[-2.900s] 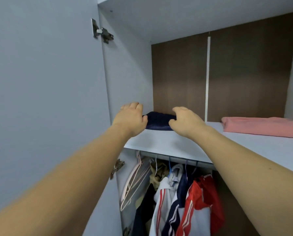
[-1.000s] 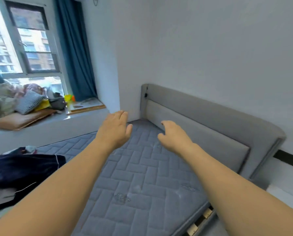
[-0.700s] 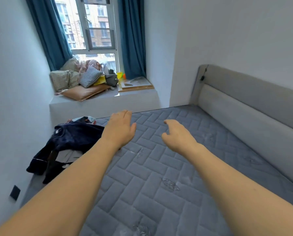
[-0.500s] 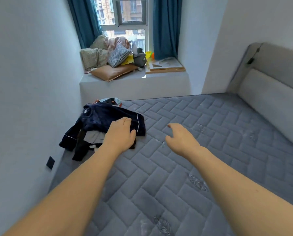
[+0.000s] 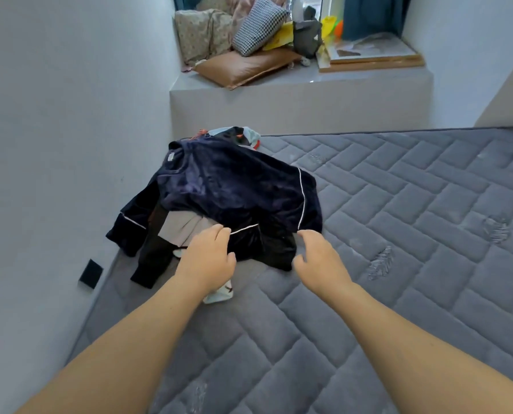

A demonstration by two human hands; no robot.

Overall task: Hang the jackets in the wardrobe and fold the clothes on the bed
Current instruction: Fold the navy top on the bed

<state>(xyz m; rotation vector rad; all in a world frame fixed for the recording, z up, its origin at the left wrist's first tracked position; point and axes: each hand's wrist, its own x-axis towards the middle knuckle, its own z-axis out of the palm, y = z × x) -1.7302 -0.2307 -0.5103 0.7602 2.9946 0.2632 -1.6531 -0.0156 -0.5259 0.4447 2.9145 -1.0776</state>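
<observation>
One heap of clothes lies on the grey quilted mattress [image 5: 398,222], pushed up near the left wall, and at least three garments can be made out in it: a dark navy velvet top with white piping [image 5: 237,186] spread over the rest, a grey-beige piece [image 5: 179,230] showing under its hem, and a pale patterned garment [image 5: 243,135] poking out at the far end; a scrap of light printed cloth [image 5: 219,294] also shows beneath the left wrist, and whether it belongs to one of those is unclear. Two bare hands reach in. The left hand [image 5: 209,261] is flat with fingers straight and together, its fingertips over the piped hem of the navy top, grasping nothing. The right hand [image 5: 319,259] sits at the hem's near right corner, fingers loosely bent and slightly spread, thumb apart; nothing is pinched, and whether it touches the cloth cannot be told. On the window ledge [image 5: 279,97] rest three cushions, floral [image 5: 201,34], houndstooth [image 5: 258,23] and tan [image 5: 246,65], beside one flat framed board [image 5: 368,53]. A small label at the top's collar is too small to read.
</observation>
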